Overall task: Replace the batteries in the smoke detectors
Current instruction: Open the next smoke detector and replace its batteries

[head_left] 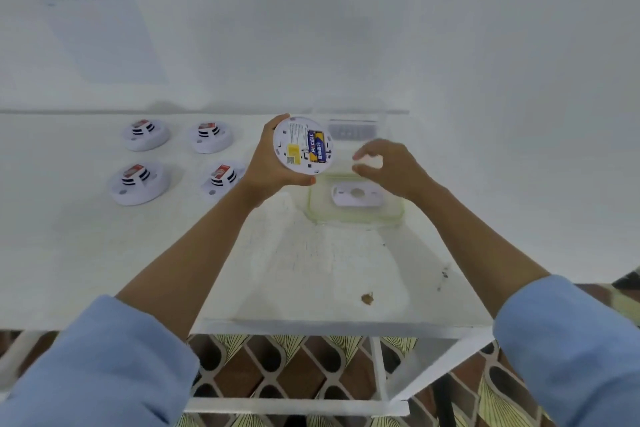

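1. Blue sleeves (97, 364) lie nearest. Both bare forearms reach out over the white table (104, 270).
2. Left hand (268, 166) grips a smoke detector (294, 135) by its rim, underside tipped toward the camera, likely to keep the bay in sight.
3. The bay is open, with blue-and-yellow batteries (317, 146) seated in it.
4. Right hand (384, 163) hovers just beside the detector, fingers curled toward the thumb. Cannot tell whether it pinches anything.
5. A white cover piece (356, 196) lies in the clear container (360, 220), probably parked there for safekeeping.
6. Four more detectors (145, 133) sit grouped at left, well apart.
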`<state>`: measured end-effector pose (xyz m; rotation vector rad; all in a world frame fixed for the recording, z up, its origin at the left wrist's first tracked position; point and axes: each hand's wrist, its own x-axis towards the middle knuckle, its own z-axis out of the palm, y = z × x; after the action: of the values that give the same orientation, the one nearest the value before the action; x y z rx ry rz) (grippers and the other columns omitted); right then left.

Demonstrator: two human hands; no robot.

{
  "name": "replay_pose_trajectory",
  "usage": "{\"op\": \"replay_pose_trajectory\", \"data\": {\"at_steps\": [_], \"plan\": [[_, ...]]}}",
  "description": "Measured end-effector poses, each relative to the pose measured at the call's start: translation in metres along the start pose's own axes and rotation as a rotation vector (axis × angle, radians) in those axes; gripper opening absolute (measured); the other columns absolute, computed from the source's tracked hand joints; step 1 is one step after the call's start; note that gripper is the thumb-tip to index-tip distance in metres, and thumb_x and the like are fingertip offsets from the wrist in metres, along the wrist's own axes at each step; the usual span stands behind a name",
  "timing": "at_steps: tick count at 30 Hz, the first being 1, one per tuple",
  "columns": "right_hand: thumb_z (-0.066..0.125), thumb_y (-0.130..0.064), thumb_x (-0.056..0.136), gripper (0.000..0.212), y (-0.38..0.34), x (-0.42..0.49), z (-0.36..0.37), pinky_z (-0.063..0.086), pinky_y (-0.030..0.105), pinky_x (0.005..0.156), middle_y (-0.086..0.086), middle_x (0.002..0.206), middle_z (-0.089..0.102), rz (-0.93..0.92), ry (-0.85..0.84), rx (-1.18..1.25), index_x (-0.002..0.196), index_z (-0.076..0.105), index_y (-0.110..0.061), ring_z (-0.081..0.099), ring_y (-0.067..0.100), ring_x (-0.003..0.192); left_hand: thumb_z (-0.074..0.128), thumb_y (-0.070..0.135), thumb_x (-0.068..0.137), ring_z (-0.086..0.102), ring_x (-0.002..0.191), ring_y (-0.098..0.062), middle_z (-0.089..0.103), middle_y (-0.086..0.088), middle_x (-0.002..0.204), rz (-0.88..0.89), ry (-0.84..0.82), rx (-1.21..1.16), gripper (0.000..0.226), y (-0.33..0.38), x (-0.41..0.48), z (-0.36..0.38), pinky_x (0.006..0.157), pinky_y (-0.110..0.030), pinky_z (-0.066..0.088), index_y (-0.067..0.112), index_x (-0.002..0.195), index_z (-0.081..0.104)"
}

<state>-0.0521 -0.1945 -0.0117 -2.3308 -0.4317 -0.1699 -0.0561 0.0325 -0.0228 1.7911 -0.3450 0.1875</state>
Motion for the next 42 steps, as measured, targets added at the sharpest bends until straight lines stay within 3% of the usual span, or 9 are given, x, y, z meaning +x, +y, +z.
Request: {"op": "replay_pose_trajectory", "data": {"at_steps": [2, 7, 12, 14, 20, 26, 30, 34, 42], "plan": [[0.068, -0.021, 0.083, 0.027, -0.02, 0.008, 0.001, 0.039, 0.028, 0.097, 0.004, 0.12, 0.059, -0.101, 0.104, 0.085, 0.108, 0.065, -0.013, 0.053, 0.015, 0.108, 0.083, -0.005, 0.046, 0.05, 0.106, 0.007, 0.044, 0.01, 0.121, -0.012, -0.002, -0.009, 0.105, 0.0, 0.004, 0.0, 0.075, -0.014, 0.052, 0.014, 0.134, 0.028], [0.072, -0.028, 0.078, 0.048, -0.043, 0.039, 0.009, 0.028, 0.026, 0.105, 0.003, 0.147, 0.034, -0.212, -0.074, -0.039, 0.124, 0.059, -0.021, 0.034, 0.018, 0.132, 0.078, -0.022, 0.053, 0.056, 0.097, 0.014, 0.046, 0.011, 0.117, 0.017, -0.024, -0.054, 0.102, 0.0, 0.022, 0.001, 0.069, -0.014, 0.052, 0.01, 0.135, 0.026], [0.079, -0.021, 0.071, 0.043, -0.039, 0.065, -0.002, 0.039, 0.026, 0.096, 0.004, 0.132, 0.047, -0.209, -0.034, -0.004, 0.112, 0.068, -0.015, 0.047, 0.018, 0.118, 0.086, 0.019, 0.036, 0.054, 0.104, 0.009, 0.046, 0.01, 0.121, 0.052, -0.1, -0.039, 0.112, 0.004, 0.042, -0.004, 0.075, -0.015, 0.051, 0.016, 0.132, 0.028], [0.08, -0.022, 0.069, 0.041, -0.037, 0.074, -0.003, 0.041, 0.026, 0.092, 0.004, 0.128, 0.049, -0.208, -0.019, -0.028, 0.108, 0.07, -0.014, 0.05, 0.019, 0.113, 0.084, 0.022, 0.034, 0.055, 0.105, 0.005, 0.047, 0.008, 0.122, 0.042, -0.13, -0.059, 0.113, 0.003, 0.051, -0.006, 0.074, -0.017, 0.052, 0.017, 0.132, 0.029], [0.079, -0.022, 0.07, 0.036, -0.028, 0.097, -0.003, 0.04, 0.013, 0.078, 0.004, 0.121, 0.051, -0.212, 0.01, -0.062, 0.104, 0.071, -0.014, 0.052, 0.019, 0.105, 0.084, 0.02, 0.036, 0.055, 0.109, -0.006, 0.049, 0.008, 0.121, 0.038, -0.21, -0.082, 0.107, -0.007, 0.074, -0.011, 0.075, -0.021, 0.053, 0.024, 0.129, 0.031], [0.069, -0.029, 0.08, 0.035, -0.02, 0.106, 0.004, 0.044, 0.027, 0.09, 0.005, 0.132, 0.049, -0.293, -0.001, -0.285, 0.113, 0.067, -0.016, 0.056, 0.022, 0.106, 0.08, -0.002, 0.044, 0.056, 0.104, 0.002, 0.049, 0.007, 0.12, 0.034, -0.241, -0.129, 0.098, -0.022, 0.093, -0.014, 0.073, -0.019, 0.053, 0.025, 0.126, 0.033], [0.065, -0.025, 0.08, 0.03, -0.017, 0.107, 0.009, 0.054, 0.038, 0.079, 0.017, 0.12, 0.062, -0.477, 0.05, -0.432, 0.103, 0.071, -0.007, 0.066, 0.031, 0.094, 0.08, -0.003, 0.044, 0.057, 0.1, 0.006, 0.05, 0.008, 0.118, 0.046, -0.266, -0.13, 0.098, -0.027, 0.102, -0.014, 0.074, -0.018, 0.052, 0.022, 0.126, 0.033], [0.055, -0.031, 0.08, 0.034, -0.01, 0.11, 0.014, 0.056, 0.035, 0.066, 0.016, 0.102, 0.07, -0.583, 0.127, -0.497, 0.093, 0.073, -0.006, 0.069, 0.031, 0.077, 0.078, -0.005, 0.043, 0.058, 0.095, 0.007, 0.05, 0.007, 0.116, 0.029, -0.275, -0.15, 0.1, -0.03, 0.108, -0.014, 0.071, -0.018, 0.053, 0.019, 0.128, 0.032], [0.054, -0.027, 0.083, 0.031, -0.003, 0.11, 0.015, 0.057, 0.035, 0.063, 0.019, 0.097, 0.07, -0.641, 0.176, -0.526, 0.093, 0.072, -0.004, 0.068, 0.032, 0.072, 0.076, -0.006, 0.045, 0.058, 0.096, 0.003, 0.051, 0.006, 0.116, 0.015, -0.274, -0.176, 0.098, -0.033, 0.11, -0.01, 0.072, -0.021, 0.054, 0.02, 0.129, 0.032]]}}
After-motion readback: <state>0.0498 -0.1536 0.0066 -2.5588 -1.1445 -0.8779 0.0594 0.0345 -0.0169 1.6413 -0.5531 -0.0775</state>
